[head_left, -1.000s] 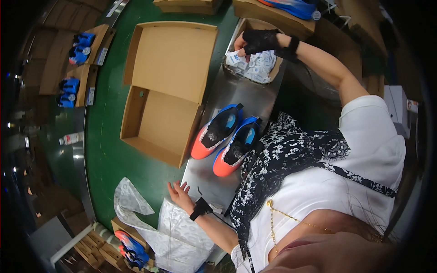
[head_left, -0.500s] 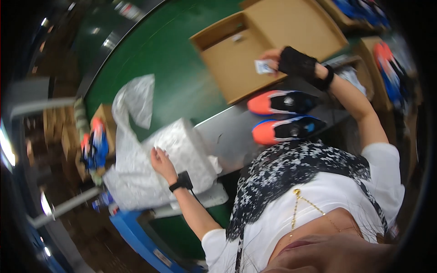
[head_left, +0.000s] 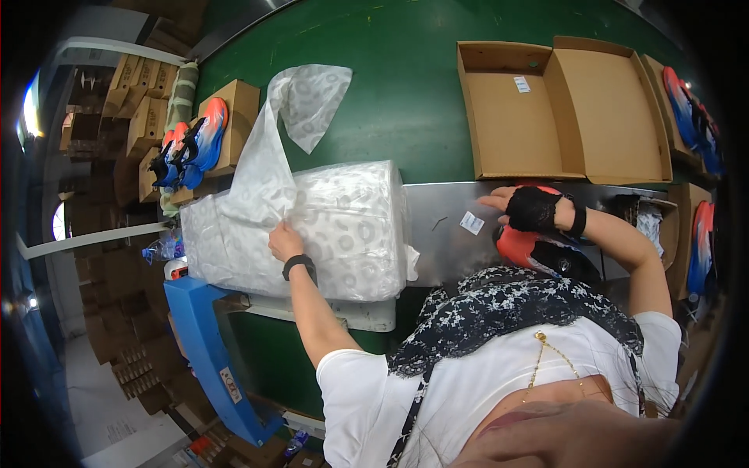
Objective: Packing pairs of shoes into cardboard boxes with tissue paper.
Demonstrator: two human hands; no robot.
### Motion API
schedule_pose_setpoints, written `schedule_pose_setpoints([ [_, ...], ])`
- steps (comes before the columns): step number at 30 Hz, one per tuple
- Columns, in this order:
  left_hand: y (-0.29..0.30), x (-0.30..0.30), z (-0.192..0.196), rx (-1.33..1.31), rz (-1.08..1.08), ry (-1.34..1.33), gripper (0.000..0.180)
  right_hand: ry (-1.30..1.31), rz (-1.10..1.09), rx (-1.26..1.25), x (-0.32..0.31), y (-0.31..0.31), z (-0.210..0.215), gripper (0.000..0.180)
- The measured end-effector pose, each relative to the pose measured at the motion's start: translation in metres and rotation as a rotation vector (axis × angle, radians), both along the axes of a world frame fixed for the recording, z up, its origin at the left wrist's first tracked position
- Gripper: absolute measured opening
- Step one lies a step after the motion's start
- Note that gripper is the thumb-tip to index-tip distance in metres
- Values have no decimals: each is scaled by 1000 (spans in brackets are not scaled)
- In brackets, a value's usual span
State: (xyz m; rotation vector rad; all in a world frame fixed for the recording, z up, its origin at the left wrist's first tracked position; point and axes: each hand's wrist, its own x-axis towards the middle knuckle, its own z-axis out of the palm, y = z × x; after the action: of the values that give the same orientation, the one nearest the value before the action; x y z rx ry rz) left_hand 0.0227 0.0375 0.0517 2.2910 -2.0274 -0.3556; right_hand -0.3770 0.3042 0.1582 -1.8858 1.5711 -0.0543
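My left hand [head_left: 286, 242] is closed in a pinch on a white patterned wrapping sheet [head_left: 261, 175], whose free end curls up over the green table. Beneath it lies a thick stack of the same sheets [head_left: 343, 234]. On the right, my right hand [head_left: 532, 207], in a black lace fingerless glove, reaches over a pair of orange, black and blue shoes [head_left: 519, 246] with its fingers stretched out. The hand hides much of the farther shoe. Just left of those fingers, a small white label [head_left: 471, 223] lies on the metal plate [head_left: 441, 253].
An open brown shoebox [head_left: 507, 136] with a white label [head_left: 521, 84] inside stands on the green table [head_left: 398, 101]. More shoes rest on boxes at the left [head_left: 207, 144] and far right [head_left: 701, 242]. A blue machine frame [head_left: 211, 351] stands at lower left.
My right hand has come from the shoebox down over the shoes. The label it held now appears on the metal plate. My left fingers have closed on the sheet. The whole view has turned.
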Motion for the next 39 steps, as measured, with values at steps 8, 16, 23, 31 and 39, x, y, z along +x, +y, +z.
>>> schedule_pose_setpoints([
  [8,49,-117,107,273,-381,1193,18,-252,-84,-83,2,8,18,67],
  [16,135,-288,172,925,-234,1793,19,-984,-795,-86,34,-1,47,80],
  [23,139,-343,182,294,-950,1448,41,-20,-919,-690,-104,52,60,53],
  [31,67,-328,68,-336,-990,185,48,482,-878,-678,-277,144,99,45],
  [39,13,-273,5,-49,-503,686,74,1660,-952,-827,-337,113,113,37],
])
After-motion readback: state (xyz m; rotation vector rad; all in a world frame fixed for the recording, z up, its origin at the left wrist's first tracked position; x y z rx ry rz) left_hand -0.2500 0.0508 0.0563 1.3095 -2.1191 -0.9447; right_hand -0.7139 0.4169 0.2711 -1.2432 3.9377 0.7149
